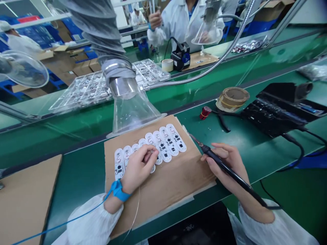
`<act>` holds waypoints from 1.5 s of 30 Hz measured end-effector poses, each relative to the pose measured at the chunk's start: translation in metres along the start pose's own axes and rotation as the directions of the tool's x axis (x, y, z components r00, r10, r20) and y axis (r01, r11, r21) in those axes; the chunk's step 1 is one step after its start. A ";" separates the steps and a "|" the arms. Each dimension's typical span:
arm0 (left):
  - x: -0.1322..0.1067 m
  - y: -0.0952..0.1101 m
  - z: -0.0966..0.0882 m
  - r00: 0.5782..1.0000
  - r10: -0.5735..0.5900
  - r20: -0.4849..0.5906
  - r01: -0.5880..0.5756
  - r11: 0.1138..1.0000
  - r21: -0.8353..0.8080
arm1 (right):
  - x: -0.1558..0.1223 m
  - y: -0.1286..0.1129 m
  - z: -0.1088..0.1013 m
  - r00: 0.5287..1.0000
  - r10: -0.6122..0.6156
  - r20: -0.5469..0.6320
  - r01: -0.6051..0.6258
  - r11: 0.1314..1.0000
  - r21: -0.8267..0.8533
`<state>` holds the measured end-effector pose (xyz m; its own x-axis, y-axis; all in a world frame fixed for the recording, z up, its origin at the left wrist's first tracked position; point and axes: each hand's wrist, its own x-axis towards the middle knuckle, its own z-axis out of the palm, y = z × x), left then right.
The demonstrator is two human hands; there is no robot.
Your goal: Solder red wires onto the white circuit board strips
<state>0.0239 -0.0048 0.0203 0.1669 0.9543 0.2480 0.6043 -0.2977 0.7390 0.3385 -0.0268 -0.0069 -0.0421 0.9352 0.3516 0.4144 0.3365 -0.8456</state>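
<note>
Green worktop [81, 170] below, my right grip [227, 158] is holding a black soldering iron [246, 187]; left grip [138, 168], contents unclear, overhanging oblong white boards [168, 140].

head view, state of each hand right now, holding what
Left hand: curled closed; whether it holds the thin wire cannot be told.
Right hand: closed, holding the soldering iron.

A brown tape roll [233, 98] sits on the counter [213, 133] near a red bundle [205, 112] and black pliers [223, 121]; beyond, a clear divided tray [76, 105] holds small parts [88, 87], cardboard boxes [83, 69] further back
</note>
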 end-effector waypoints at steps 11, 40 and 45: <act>0.005 -0.009 0.018 0.997 -0.051 0.057 0.049 0.998 0.025 | -0.001 0.016 -0.007 0.968 0.194 -0.161 -0.166 0.971 0.172; 0.007 -0.007 0.018 0.994 0.005 0.113 -0.016 0.995 0.100 | 0.002 0.018 -0.008 0.995 0.097 -0.035 -0.090 0.984 0.156; 0.007 -0.007 0.019 0.993 0.011 0.114 -0.023 0.995 0.099 | 0.003 0.018 -0.009 0.997 0.082 -0.003 -0.081 0.988 0.132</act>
<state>0.0360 0.0044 0.0049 0.2613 0.9477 0.1834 0.6744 -0.3152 0.6677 0.3538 -0.0191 -0.0171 -0.0049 0.9594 0.2819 0.2924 0.2709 -0.9171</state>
